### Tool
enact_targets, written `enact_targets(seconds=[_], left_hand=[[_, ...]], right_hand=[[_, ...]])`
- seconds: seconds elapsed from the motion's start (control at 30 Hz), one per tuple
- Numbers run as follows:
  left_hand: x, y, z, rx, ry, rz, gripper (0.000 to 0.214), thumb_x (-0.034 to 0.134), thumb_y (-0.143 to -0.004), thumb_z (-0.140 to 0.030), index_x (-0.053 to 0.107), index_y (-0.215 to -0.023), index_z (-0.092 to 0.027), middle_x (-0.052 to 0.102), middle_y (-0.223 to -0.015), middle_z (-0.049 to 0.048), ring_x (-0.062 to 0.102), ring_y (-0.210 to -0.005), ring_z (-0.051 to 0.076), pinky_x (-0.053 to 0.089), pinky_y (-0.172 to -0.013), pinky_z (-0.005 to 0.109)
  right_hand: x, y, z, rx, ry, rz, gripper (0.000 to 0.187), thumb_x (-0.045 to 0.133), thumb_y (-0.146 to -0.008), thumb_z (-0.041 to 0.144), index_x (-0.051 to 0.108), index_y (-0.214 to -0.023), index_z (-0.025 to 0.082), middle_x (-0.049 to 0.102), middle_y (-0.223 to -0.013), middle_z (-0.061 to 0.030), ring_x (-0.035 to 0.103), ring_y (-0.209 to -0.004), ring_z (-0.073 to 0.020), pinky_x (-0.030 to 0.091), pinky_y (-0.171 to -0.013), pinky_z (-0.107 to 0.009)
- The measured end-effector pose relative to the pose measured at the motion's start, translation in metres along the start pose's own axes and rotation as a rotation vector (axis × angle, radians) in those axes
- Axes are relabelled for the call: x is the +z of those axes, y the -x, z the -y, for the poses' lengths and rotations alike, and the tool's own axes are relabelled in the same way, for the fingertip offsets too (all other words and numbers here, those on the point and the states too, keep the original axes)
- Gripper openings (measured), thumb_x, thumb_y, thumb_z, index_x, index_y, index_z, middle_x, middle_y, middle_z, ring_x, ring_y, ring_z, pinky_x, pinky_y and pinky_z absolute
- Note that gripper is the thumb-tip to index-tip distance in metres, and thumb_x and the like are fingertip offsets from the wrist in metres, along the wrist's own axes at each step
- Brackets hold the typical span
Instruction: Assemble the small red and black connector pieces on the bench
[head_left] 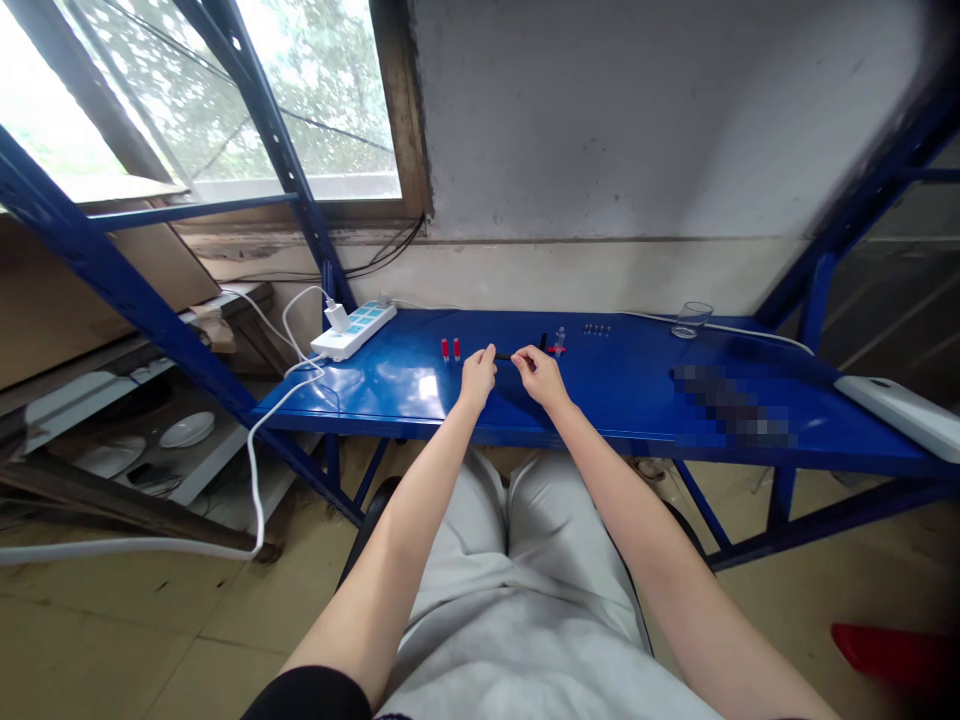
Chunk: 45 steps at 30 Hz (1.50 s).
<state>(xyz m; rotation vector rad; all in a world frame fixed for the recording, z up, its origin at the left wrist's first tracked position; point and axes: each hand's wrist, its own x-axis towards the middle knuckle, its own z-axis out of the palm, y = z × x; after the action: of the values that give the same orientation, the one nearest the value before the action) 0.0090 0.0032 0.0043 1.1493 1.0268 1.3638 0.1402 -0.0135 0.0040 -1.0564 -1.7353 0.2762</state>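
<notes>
Above the blue table (390, 375), my left hand (478, 377) and my right hand (538, 374) are close together, fingers curled. A thin black rod-like piece (504, 357) spans the gap, pinched at its left end by the left hand and at its right end by the right hand. Its exact kind is too small to make out. Two short red cylinders (451, 350) stand left of my left hand. Just beyond my right hand are a small clear bottle-like piece (560, 338), a red piece (556, 350) and a small black piece (544, 341).
Several tiny metallic pieces (598, 330) sit in a row toward the back. A clear glass (691, 320) is at the back right, near a blurred dark item (731, 405) and a white object (896, 412). A power strip (354, 330) with white cable lies left.
</notes>
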Motion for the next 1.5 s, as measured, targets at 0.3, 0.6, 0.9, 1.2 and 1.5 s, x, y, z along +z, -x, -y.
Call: enact_targets(seconds=[0.3, 0.6, 0.9, 1.2, 1.5], left_hand=[[-0.002, 0.0036, -0.0033, 0.098, -0.001, 0.052, 0.034, 0.049, -0.082, -0.043, 0.04, -0.063, -0.017, 0.042, -0.05, -0.0059, 0.033, -0.032, 0.002, 0.023, -0.033, 0.017], [-0.0023, 0.0022, 0.0005, 0.188, -0.098, 0.141, 0.023, 0.048, -0.084, -0.039, 0.046, -0.077, -0.017, 0.055, -0.068, -0.0031, 0.043, -0.035, 0.002, 0.026, -0.033, 0.016], [-0.0038, 0.0025, 0.0028, 0.228, -0.159, 0.118, 0.031, 0.043, -0.085, -0.043, 0.044, -0.068, -0.017, 0.047, -0.059, -0.0053, 0.04, -0.033, 0.001, 0.027, -0.035, 0.016], [-0.0011, 0.0034, -0.0023, 0.058, 0.007, 0.059, 0.033, 0.049, -0.081, -0.043, 0.036, -0.063, -0.018, 0.034, -0.049, -0.0077, 0.03, -0.032, 0.002, 0.022, -0.033, 0.017], [-0.0059, 0.0014, -0.0026, 0.025, 0.053, -0.035, 0.036, 0.055, -0.078, -0.042, 0.037, -0.058, -0.017, 0.033, -0.044, -0.0072, 0.027, -0.032, 0.002, 0.02, -0.033, 0.017]], right_hand=[[-0.0008, 0.0017, -0.0006, -0.026, -0.008, -0.01, 0.034, 0.039, -0.086, 0.049, 0.055, -0.082, 0.02, 0.058, -0.076, -0.0047, 0.05, -0.066, -0.0157, 0.039, -0.063, -0.028], [-0.0044, 0.0021, -0.0004, 0.11, -0.037, -0.028, 0.037, 0.038, -0.086, 0.053, 0.051, -0.074, 0.02, 0.055, -0.065, -0.0016, 0.05, -0.059, -0.0146, 0.037, -0.058, -0.027], [-0.0028, 0.0011, -0.0032, 0.106, -0.091, -0.028, 0.035, 0.04, -0.085, 0.051, 0.053, -0.073, 0.02, 0.053, -0.062, -0.0003, 0.047, -0.054, -0.0136, 0.035, -0.053, -0.026], [-0.0022, 0.0025, 0.0005, 0.018, -0.026, -0.009, 0.033, 0.038, -0.087, 0.048, 0.054, -0.075, 0.02, 0.054, -0.066, -0.0016, 0.046, -0.058, -0.0143, 0.037, -0.057, -0.027], [-0.0041, 0.0033, 0.0009, 0.014, -0.089, 0.048, 0.03, 0.04, -0.086, 0.047, 0.055, -0.085, 0.02, 0.056, -0.074, -0.0038, 0.05, -0.065, -0.0156, 0.04, -0.06, -0.028]])
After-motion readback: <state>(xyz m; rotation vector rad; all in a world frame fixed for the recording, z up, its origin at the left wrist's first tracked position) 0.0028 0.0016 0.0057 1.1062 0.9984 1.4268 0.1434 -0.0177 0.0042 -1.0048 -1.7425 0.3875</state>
